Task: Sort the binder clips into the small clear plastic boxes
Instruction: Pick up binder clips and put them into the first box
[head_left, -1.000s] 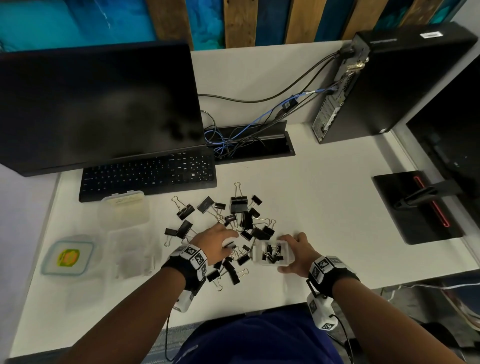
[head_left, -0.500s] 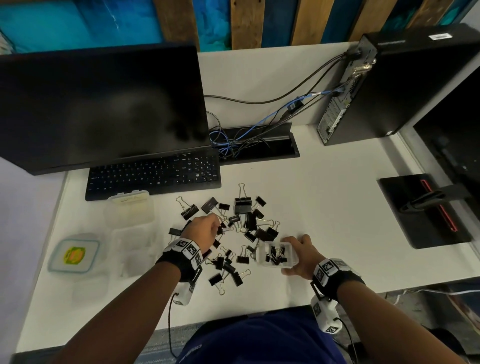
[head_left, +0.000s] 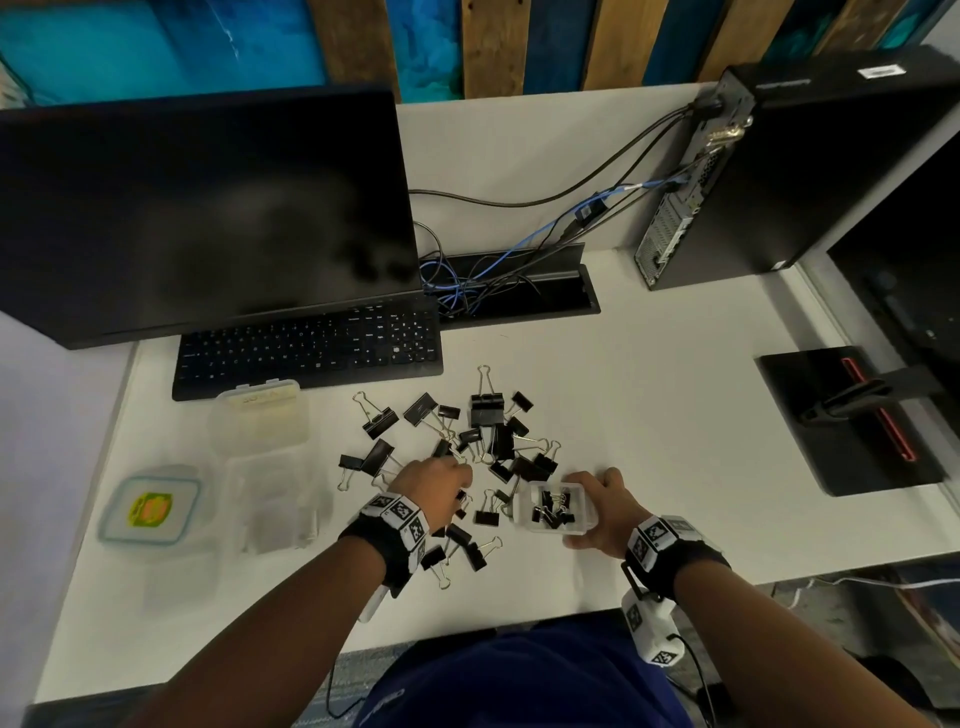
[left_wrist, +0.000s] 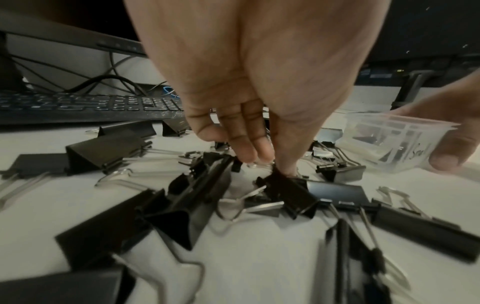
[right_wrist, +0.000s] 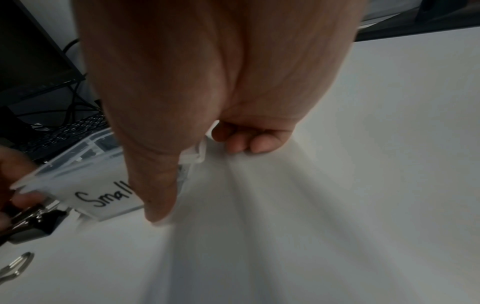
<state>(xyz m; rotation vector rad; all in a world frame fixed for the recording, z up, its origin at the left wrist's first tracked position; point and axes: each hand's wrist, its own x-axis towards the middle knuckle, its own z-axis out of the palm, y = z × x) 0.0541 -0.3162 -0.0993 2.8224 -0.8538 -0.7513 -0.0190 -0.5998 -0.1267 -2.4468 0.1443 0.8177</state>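
Several black binder clips (head_left: 488, 415) of mixed sizes lie scattered mid-desk. My left hand (head_left: 462, 473) reaches down into the pile. In the left wrist view, my left hand (left_wrist: 270, 164) pinches a small black clip (left_wrist: 279, 179) between thumb and fingertips, and the clip still touches the desk. My right hand (head_left: 582, 509) grips a small clear box (head_left: 553, 506) just right of the pile, with several small clips inside. In the right wrist view the box (right_wrist: 103, 185) reads "Small". My right hand (right_wrist: 201, 181) has its thumb on the label side and its fingers curled behind.
More clear plastic boxes (head_left: 270, 499) and a lidded one (head_left: 260, 415) sit left of the pile, with a lid bearing a yellow sticker (head_left: 150, 509) further left. A keyboard (head_left: 311, 348) and a monitor stand behind. A PC tower (head_left: 805, 166) and a black stand base (head_left: 852, 421) are at the right.
My left hand moved from beside the box out to the left of the pile, then back toward its middle, onto a small clip. The right hand kept hold of the box.
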